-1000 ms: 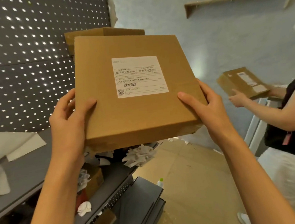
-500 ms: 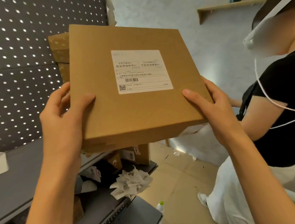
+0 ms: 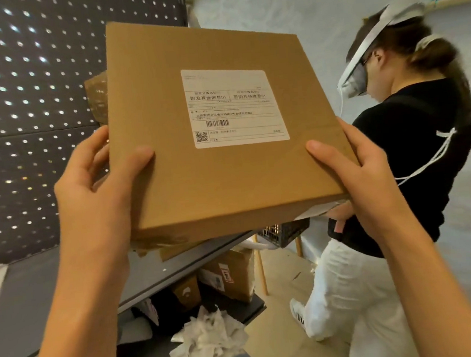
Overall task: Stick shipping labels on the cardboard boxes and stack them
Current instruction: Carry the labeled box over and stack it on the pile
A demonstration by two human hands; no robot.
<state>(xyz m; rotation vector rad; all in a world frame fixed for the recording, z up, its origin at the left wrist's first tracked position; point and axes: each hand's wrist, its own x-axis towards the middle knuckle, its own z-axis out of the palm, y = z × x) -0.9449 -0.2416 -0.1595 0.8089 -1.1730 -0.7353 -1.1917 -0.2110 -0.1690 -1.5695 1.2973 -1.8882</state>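
Your left hand [image 3: 96,196] and right hand [image 3: 353,168] clasp the labelled box [image 3: 200,181] at opposite edges (stiff, seemingly light), thumbs on top.

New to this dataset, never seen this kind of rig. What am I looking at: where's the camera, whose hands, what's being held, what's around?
There is no robot. One wide-angle camera sits on a person's head and looks forward and down, so the two bare arms coming in from the bottom are the wearer's own.

The left hand and right hand grip opposite sides of a flat cardboard box, held up in the air. A white shipping label is already stuck on its top face.

Behind it, another taped box peeks out against a dark pegboard. Below is a grey shelf, with more boxes and crumpled paper on the lower level. On the right stands a second person wearing a similar headset.
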